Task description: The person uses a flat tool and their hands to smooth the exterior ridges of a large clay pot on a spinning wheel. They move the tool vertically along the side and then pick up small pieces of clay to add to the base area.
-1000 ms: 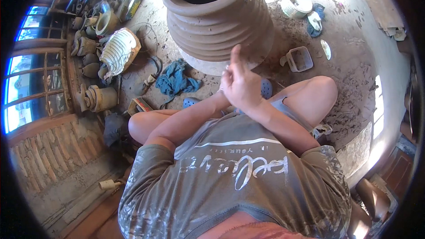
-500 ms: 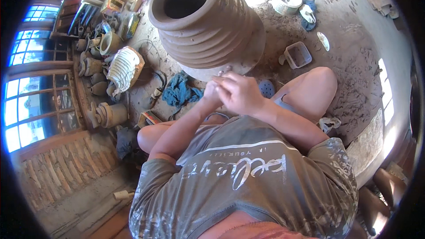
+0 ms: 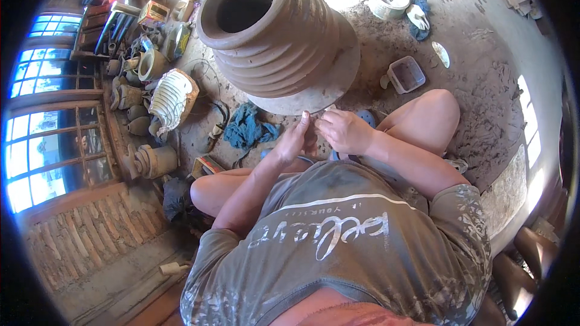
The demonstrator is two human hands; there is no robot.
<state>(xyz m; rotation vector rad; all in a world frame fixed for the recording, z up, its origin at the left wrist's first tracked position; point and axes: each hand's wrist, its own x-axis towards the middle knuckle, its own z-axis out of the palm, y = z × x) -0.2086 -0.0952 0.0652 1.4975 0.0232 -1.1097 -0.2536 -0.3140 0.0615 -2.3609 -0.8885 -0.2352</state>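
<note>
A large grey-brown clay pot (image 3: 275, 54) with a ribbed wall and a wide dark mouth stands on a round wheel head (image 3: 284, 105). At the near edge of that disc my two hands are close together, low in front of the pot. My left hand (image 3: 293, 140) has its thumb stretched up and apart, its other fingers partly hidden behind. My right hand (image 3: 345, 132) is closed, fingers curled in a pinch beside the left thumb. Whatever it may hold is too small or hidden to make out. Neither hand touches the pot's wall.
A teal cloth (image 3: 249, 125) lies left of my hands. Beyond it are a ribbed white piece (image 3: 173, 99) and several small pots. To the right are a clear plastic tub (image 3: 406, 75), a white bucket (image 3: 388, 0) and a blue-and-white cloth (image 3: 418, 18). My bent knees flank the wheel's near side.
My hands, clasped together over the disc's near edge before, have drawn apart slightly and come lower, toward my body. The left thumb is now raised. The pot shows no clear change.
</note>
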